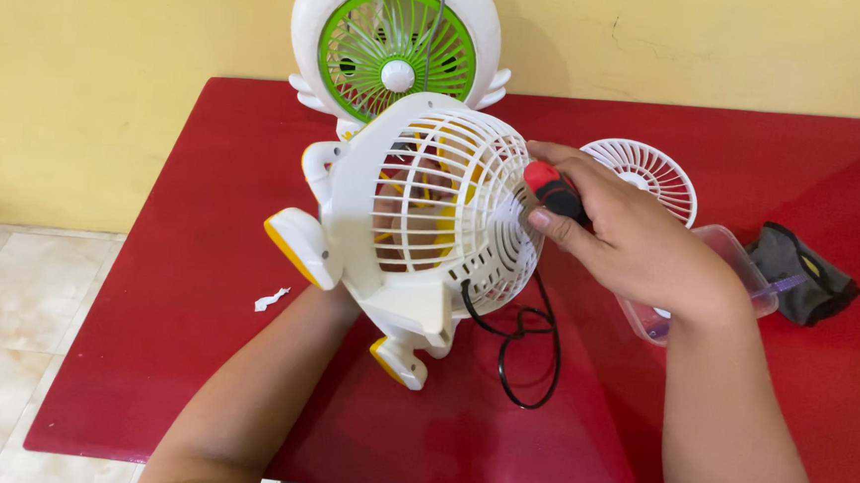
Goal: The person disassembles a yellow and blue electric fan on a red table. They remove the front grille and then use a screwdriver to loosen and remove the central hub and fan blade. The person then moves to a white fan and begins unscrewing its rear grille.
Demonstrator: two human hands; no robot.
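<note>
With the left hand (332,300) hidden beneath, propping the white plastic cage fan (422,211) tilted above the red table (169,285), the right hand (629,244), closed around a red-and-black screwdriver handle (552,191), should keep it square against the grille.

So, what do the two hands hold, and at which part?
The right hand grips a screwdriver by its red-and-black handle. The left hand is hidden behind the white fan, so its hold cannot be told.
</note>
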